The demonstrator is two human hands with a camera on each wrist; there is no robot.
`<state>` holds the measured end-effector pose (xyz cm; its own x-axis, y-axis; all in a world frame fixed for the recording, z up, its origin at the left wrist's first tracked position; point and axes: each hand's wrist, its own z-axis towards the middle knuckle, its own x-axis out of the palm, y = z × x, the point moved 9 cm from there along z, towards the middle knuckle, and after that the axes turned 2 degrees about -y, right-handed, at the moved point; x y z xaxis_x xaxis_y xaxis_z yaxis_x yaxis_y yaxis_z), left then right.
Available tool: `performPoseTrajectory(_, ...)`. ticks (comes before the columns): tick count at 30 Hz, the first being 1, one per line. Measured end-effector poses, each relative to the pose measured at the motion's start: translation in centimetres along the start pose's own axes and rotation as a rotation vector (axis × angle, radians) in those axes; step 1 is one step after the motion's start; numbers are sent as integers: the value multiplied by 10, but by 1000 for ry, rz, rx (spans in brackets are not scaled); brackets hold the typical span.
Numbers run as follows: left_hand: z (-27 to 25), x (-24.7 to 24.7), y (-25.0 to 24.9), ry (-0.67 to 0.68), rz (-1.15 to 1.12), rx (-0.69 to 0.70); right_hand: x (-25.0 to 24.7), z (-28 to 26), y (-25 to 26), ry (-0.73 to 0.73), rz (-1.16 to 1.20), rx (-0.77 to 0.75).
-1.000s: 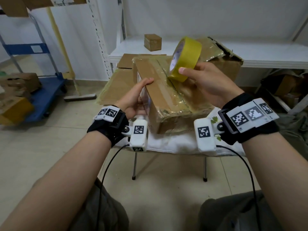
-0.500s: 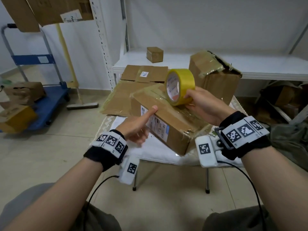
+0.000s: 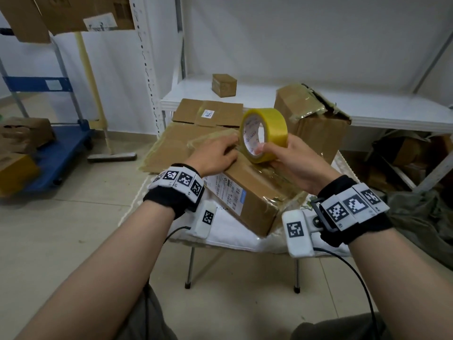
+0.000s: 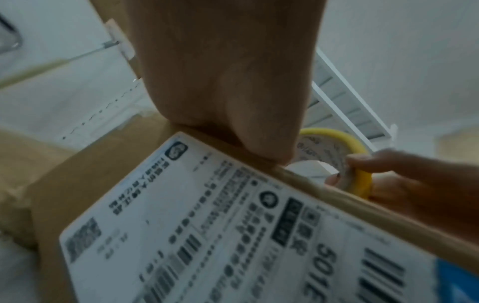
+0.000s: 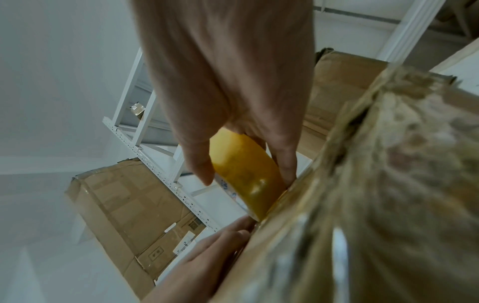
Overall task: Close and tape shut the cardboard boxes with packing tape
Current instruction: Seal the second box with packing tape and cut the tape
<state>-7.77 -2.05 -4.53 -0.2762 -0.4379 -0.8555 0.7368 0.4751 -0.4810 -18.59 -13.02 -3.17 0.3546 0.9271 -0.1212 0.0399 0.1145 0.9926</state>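
Observation:
A closed cardboard box [image 3: 255, 195] with a white shipping label [image 4: 207, 235] on its near side lies on the small white table [image 3: 235, 239]. Old tape covers its top [image 5: 376, 184]. My left hand [image 3: 215, 153] rests flat on the far left part of the box top, fingers spread. My right hand [image 3: 291, 163] grips a yellow roll of packing tape [image 3: 266, 133], held on edge with its lower rim against the box top. The roll [image 5: 243, 170] sits between thumb and fingers in the right wrist view. The roll [image 4: 347, 162] also shows past the box edge in the left wrist view.
Flattened cardboard sheets [image 3: 208, 116] lie behind the box. A torn, taped box [image 3: 316, 123] stands at the back right, and a small box [image 3: 224, 85] sits on the white shelf [image 3: 367, 114]. A blue cart [image 3: 49, 153] with boxes is at the left.
The box has been lowered and turned on the table. My left hand moved from the box's side up onto its top. The tape roll came down against the top.

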Motion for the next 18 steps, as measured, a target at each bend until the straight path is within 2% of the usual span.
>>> performPoseTrajectory(2,6,9,3,60,187,9,-5,0,2,-30,14,-11)
performPoseTrajectory(4,7,17,8,109,274,5,-8,-3,9,-50,-13,-31)
performPoseTrajectory(11,5,20,17,109,215,18,0,-12,30,-71,2,-90)
performPoseTrajectory(16,-1,18,14,102,195,-19,-3,-13,47,-147,183,-160)
performPoseTrajectory(18,0,19,15,98,185,-9,-4,-12,50,-144,144,-159)
